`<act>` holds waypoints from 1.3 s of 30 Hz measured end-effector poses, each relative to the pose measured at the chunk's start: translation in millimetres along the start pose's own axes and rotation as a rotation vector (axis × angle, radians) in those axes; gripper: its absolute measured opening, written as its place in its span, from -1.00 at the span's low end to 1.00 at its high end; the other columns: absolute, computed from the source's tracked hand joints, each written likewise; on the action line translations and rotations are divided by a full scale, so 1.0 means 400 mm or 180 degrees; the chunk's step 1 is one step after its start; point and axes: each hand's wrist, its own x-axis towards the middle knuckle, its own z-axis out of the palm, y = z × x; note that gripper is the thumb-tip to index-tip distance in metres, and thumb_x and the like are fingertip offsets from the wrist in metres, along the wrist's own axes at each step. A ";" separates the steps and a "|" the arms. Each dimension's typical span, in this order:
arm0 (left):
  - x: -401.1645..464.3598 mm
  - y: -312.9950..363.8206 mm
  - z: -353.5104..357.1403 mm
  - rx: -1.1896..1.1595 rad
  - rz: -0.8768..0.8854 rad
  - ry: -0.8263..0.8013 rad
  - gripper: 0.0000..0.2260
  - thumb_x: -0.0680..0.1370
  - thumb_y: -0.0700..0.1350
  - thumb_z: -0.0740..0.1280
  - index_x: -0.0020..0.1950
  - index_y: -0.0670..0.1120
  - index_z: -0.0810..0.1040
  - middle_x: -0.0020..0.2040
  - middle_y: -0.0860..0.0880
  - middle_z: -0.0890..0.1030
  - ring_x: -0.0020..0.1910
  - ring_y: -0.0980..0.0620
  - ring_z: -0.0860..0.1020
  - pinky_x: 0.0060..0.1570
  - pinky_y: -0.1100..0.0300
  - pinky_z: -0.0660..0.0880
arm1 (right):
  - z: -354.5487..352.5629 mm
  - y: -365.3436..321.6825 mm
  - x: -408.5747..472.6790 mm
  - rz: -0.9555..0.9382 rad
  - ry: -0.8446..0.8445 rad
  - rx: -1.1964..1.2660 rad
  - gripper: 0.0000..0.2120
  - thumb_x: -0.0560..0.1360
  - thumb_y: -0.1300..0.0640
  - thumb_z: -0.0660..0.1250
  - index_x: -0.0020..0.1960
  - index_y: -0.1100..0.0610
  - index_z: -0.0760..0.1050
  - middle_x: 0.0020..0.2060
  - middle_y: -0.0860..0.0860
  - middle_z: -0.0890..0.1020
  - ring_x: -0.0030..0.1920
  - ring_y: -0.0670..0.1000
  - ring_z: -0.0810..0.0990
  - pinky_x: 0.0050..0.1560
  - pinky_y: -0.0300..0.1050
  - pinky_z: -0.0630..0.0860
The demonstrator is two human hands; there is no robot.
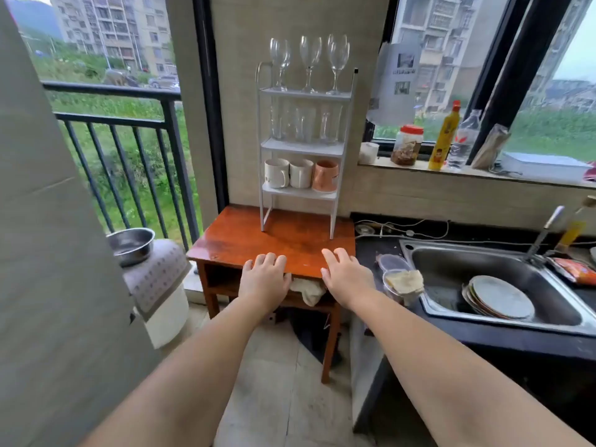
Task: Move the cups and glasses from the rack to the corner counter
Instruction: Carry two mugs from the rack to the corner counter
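Gleaming wooden table (245, 233) beside balcony railing (113, 119)

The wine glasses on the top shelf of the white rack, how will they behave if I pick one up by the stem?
The wine glasses look thin and clear, so probably fragile and light. Wide bowls on slim stems suggest they are top-heavy and tip easily. They stand close together on the rack, so lifting one may knock its neighbour.

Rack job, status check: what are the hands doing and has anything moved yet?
Left hand and right hand open, empty, over the wooden table's front edge. Rack still full: wine glasses, tumblers, mugs. Nothing in the way.
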 end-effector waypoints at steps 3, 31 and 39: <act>0.156 -0.065 0.024 -0.0001 0.0133 0.0033 -0.63 0.62 0.05 0.05 0.37 -0.05 0.32 0.33 -0.06 0.44 0.36 -0.09 0.34 0.33 -0.02 0.29 | 0.026 0.018 0.152 0.0164 0.0080 0.0043 -0.54 0.63 -0.05 0.01 0.51 0.01 0.12 0.39 0.05 0.32 0.26 0.14 0.43 -0.02 -0.01 0.47; 1.127 -0.062 0.248 -0.2857 -0.1092 0.0008 -0.69 0.63 -0.07 0.12 0.26 -0.23 0.45 0.17 -0.23 0.51 0.17 -0.20 0.49 0.16 -0.04 0.47 | 0.218 0.210 1.059 0.1633 0.0502 0.3159 -0.65 0.60 -0.12 0.11 0.13 0.11 0.49 -0.12 -0.07 0.56 -0.17 -0.19 0.49 -0.27 -0.33 0.33; 1.184 -0.076 0.260 -0.3976 -0.1461 -0.0286 -0.70 0.63 0.02 0.11 0.07 -0.17 0.51 -0.04 -0.21 0.61 0.04 -0.21 0.58 0.14 -0.12 0.54 | 0.235 0.227 1.094 0.1965 0.0521 0.3484 -0.57 0.62 -0.16 0.06 0.03 0.17 0.50 -0.18 -0.03 0.50 -0.14 -0.04 0.47 -0.27 -0.26 0.34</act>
